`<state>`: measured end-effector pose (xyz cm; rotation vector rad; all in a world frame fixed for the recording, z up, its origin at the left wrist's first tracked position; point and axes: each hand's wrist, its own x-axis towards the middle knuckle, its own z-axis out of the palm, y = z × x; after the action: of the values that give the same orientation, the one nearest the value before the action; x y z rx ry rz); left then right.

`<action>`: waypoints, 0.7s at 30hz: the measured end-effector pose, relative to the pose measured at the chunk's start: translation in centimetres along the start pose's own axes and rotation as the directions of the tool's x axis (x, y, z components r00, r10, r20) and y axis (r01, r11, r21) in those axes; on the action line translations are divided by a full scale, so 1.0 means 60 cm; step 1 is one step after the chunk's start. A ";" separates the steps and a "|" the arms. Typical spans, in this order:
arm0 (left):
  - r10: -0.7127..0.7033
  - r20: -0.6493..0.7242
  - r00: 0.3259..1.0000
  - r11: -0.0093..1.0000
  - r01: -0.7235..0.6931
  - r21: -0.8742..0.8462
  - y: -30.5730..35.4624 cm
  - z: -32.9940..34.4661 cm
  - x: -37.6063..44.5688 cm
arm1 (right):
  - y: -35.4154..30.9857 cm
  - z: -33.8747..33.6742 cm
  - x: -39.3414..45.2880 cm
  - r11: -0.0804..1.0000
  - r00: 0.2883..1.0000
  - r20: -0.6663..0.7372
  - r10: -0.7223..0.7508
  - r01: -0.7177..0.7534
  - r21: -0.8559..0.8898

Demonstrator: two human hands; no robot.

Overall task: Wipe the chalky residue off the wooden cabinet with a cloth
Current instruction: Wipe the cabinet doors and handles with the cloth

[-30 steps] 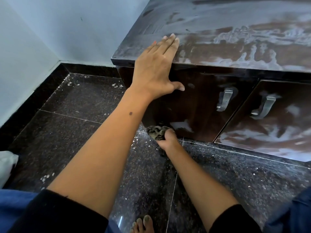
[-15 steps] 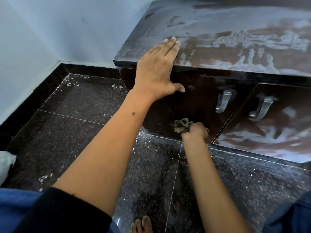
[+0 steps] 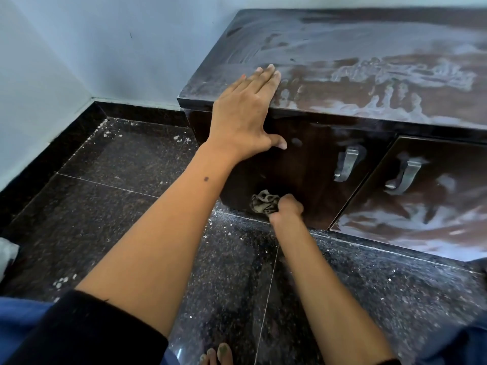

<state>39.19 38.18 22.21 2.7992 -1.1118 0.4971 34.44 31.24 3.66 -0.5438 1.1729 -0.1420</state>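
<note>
Wiping step: the work is on the lower part of the left door (image 3: 297, 177) of the dark brown wooden cabinet (image 3: 316, 114), close to the floor edge.
Right hand: the right hand (image 3: 288, 208) has its fingers curled tight around the crumpled grey-brown cloth (image 3: 264, 202) and presses it on the door front, near the bottom left corner.
Left hand: the left hand (image 3: 246, 114) lies flat with fingers straight and close together over the front edge of the cabinet top (image 3: 369, 59), thumb spread on the door; it seems to serve as support.
Progress: the left door looks mostly dark and clean, but the top and the right door (image 3: 427, 206) carry heavy white chalky residue (image 3: 395, 75), so I judge that most of the task remains.
Next move: probably to finish the bottom strip of this door, then carry the cloth to the right door, going around the curved metal handles (image 3: 347, 164).
Caution: the cloth looks already dirty, so it may smear more than lift.
Floor: white crumbs lie on the dark speckled tiles (image 3: 131, 206).
</note>
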 end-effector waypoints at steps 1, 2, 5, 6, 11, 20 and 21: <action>-0.001 0.002 1.000 1.000 0.001 0.001 0.000 0.000 0.000 | 0.001 0.000 -0.008 0.987 0.983 -0.114 -0.144 0.135 -0.082; 0.000 0.007 1.000 1.000 0.000 0.002 0.002 -0.001 0.001 | 0.007 0.002 -0.031 0.944 0.944 -0.137 -0.299 0.272 -0.188; 0.005 0.029 1.000 1.000 -0.005 0.014 0.003 -0.003 0.002 | 0.077 0.009 -0.087 0.608 0.700 0.156 -0.697 0.693 -0.389; 0.010 0.037 0.999 1.000 -0.011 0.018 0.002 -0.003 0.003 | 0.103 0.003 -0.088 0.462 0.613 0.260 -0.746 0.757 -0.461; 0.038 0.059 0.998 0.999 -0.038 -0.001 -0.003 -0.004 0.005 | 0.118 -0.103 0.026 -0.609 0.340 0.802 -0.491 0.525 -0.595; 0.039 0.041 0.998 0.999 -0.038 -0.019 -0.002 -0.006 0.006 | 0.033 -0.040 0.011 -0.786 -0.326 0.720 -0.613 0.343 -0.514; 0.036 0.037 0.999 0.999 -0.035 -0.023 -0.001 -0.006 0.005 | 0.028 -0.026 0.007 -0.817 -0.350 0.743 -0.570 0.335 -0.469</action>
<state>39.37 38.09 22.64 2.7852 -1.1695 0.4337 32.90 32.03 2.08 -2.8774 0.2331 -1.3503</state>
